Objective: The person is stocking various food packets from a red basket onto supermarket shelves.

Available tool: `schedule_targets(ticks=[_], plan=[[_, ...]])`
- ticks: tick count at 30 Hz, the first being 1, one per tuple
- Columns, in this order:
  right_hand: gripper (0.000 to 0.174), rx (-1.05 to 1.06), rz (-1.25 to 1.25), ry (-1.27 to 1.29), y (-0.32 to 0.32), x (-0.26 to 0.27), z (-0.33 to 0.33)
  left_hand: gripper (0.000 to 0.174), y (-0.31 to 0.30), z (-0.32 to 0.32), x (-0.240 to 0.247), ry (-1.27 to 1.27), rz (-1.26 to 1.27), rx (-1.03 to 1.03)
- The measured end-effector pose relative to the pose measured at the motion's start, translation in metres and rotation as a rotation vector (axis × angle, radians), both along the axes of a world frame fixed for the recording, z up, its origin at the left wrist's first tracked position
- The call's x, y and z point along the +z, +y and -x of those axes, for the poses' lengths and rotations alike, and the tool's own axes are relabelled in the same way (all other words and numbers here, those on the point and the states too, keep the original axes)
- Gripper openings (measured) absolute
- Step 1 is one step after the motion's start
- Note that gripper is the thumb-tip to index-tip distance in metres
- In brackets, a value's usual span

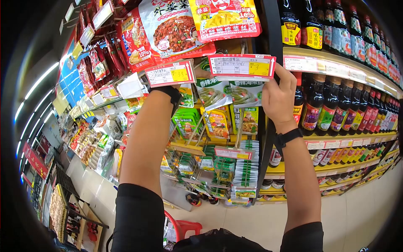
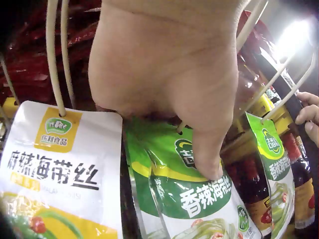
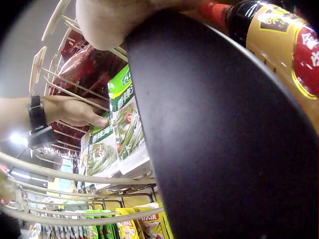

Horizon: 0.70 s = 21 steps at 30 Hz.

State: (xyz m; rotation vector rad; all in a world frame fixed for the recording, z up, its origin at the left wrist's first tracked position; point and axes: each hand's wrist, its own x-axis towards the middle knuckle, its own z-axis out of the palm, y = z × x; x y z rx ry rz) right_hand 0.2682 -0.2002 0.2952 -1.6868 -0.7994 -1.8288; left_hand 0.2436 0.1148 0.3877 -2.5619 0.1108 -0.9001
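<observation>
My left hand (image 2: 164, 64) pinches a green-and-white packet of seaweed shreds (image 2: 199, 199) near its top, with the thumb pressed on the front; the fingers behind are hidden. In the head view, price tags mostly cover this hand. Left of it hangs a white-and-yellow seaweed packet (image 2: 65, 169), and another green-topped packet (image 2: 274, 174) hangs to its right. My right hand (image 1: 279, 101) is at the right end of a red-edged price tag (image 1: 241, 66), fingers bent beside the dark upright panel (image 3: 214, 129). I cannot tell what these fingers grip.
Long wire hooks (image 3: 75, 174) jut out around the hands. Large red snack bags (image 1: 168, 31) hang above, and more small packets (image 1: 216, 124) hang below. Sauce bottles (image 1: 331, 101) fill the shelves on the right. A red plastic stool (image 1: 184, 227) stands on the floor near me.
</observation>
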Motion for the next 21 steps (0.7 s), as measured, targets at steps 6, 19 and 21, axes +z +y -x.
schedule_targets(ticks=[6, 19, 21], plan=[[0.030, -0.006, 0.008, 0.008, 0.000, 0.000, 0.000, 0.048, 0.001, 0.000, 0.001, -0.014, 0.008, -0.008], [0.029, -0.002, 0.004, 0.003, 0.001, 0.000, 0.001, 0.043, -0.031, 0.017, -0.008, -0.051, 0.061, -0.020], [0.028, -0.004, 0.007, 0.011, 0.000, 0.000, 0.002, 0.039, -0.041, 0.029, -0.004, -0.002, 0.195, 0.001]])
